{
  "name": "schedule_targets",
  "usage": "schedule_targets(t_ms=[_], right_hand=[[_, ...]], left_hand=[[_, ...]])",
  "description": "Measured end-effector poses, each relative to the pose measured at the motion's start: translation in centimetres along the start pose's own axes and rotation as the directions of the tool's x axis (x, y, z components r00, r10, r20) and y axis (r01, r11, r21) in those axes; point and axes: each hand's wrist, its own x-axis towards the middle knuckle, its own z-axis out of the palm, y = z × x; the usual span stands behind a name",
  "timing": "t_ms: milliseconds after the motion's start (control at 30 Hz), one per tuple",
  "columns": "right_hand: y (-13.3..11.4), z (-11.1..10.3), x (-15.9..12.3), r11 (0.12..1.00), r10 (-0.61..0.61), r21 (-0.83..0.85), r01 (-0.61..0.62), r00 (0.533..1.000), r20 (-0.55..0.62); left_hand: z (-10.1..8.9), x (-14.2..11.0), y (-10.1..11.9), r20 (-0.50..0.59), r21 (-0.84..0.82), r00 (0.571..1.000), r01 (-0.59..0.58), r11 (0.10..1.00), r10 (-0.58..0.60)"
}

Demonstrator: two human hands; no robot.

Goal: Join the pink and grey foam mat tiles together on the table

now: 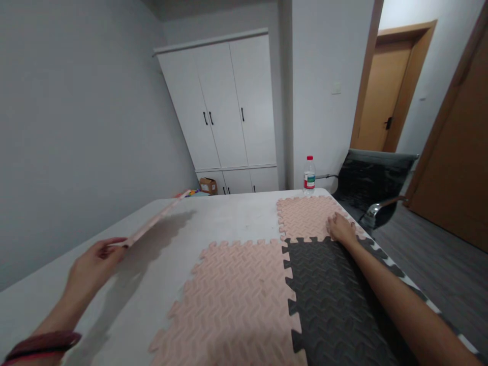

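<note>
My left hand (97, 262) pinches one edge of a thin pink foam tile (158, 217), held tilted above the white surface (229, 218). My right hand (340, 227), fingers loosely curled, rests on a pink interlocking foam mat tile (303, 216) at the far right; whether it grips is not determinable. That tile adjoins a black textured foam tile (335, 295) and lies near a clear, red-capped plastic bottle (309, 175).
</note>
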Motion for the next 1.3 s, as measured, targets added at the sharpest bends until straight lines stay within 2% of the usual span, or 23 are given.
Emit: schedule_targets(t_ms=[67,133,233,367,433,500,667,767,867,967,1067,1167,1233,1300], right_hand=[[-0.1,-0.1,-0.1,1.000,0.005,-0.012,-0.005,1.000,-0.002],[-0.3,-0.2,-0.2,1.000,0.005,-0.024,-0.005,1.000,0.000],[-0.5,-0.3,-0.3,0.999,-0.001,-0.041,0.001,1.000,0.004],[-0.7,-0.5,-0.4,0.998,-0.012,-0.060,0.012,1.000,0.002],[-0.7,-0.5,-0.4,0.998,-0.015,-0.067,0.015,1.000,0.001],[-0.7,-0.6,-0.4,0.997,-0.017,-0.074,0.017,1.000,-0.001],[-0.9,-0.5,-0.6,0.995,-0.031,-0.097,0.030,0.999,-0.013],[-1.3,-0.6,-1.0,0.991,-0.062,-0.119,0.059,0.998,-0.022],[-2.0,-1.1,-1.6,0.974,-0.175,-0.149,0.170,0.984,-0.019],[-3.5,-2.0,-2.3,0.935,-0.317,-0.156,0.318,0.948,0.031],[-6.4,-2.4,-3.2,0.893,-0.422,-0.118,0.433,0.900,0.109],[-10.7,-1.3,-4.6,0.871,-0.475,-0.051,0.488,0.865,0.162],[-13.8,0.0,-5.7,0.877,-0.471,-0.004,0.480,0.862,0.190],[-16.3,1.3,-6.7,0.901,-0.429,0.028,0.433,0.879,0.208]], left_hand=[[1.2,0.2,3.7,-0.025,-0.106,0.992,-0.122,0.987,0.120],[3.3,-0.1,7.1,0.022,-0.206,0.962,-0.264,0.942,0.274],[7.5,-1.1,10.9,0.146,-0.299,0.866,-0.423,0.855,0.479],[12.5,-2.1,12.9,0.290,-0.338,0.723,-0.536,0.774,0.627],[13.8,-2.3,12.8,0.340,-0.334,0.680,-0.559,0.759,0.650],[14.3,-2.3,12.4,0.377,-0.320,0.661,-0.565,0.761,0.649],[14.3,-2.2,12.0,0.437,-0.272,0.649,-0.565,0.779,0.623],[14.7,-2.3,12.3,0.455,-0.219,0.668,-0.557,0.801,0.589],[15.3,-2.4,12.5,0.457,-0.147,0.692,-0.561,0.815,0.559],[15.6,-3.0,12.7,0.450,-0.060,0.710,-0.581,0.812,0.542],[15.6,-4.0,13.1,0.428,0.052,0.736,-0.599,0.799,0.524],[15.5,-5.0,13.7,0.412,0.159,0.756,-0.608,0.778,0.508],[15.5,-5.4,13.9,0.417,0.206,0.758,-0.617,0.759,0.503],[15.4,-5.6,14.0,0.421,0.235,0.756,-0.625,0.744,0.501]])
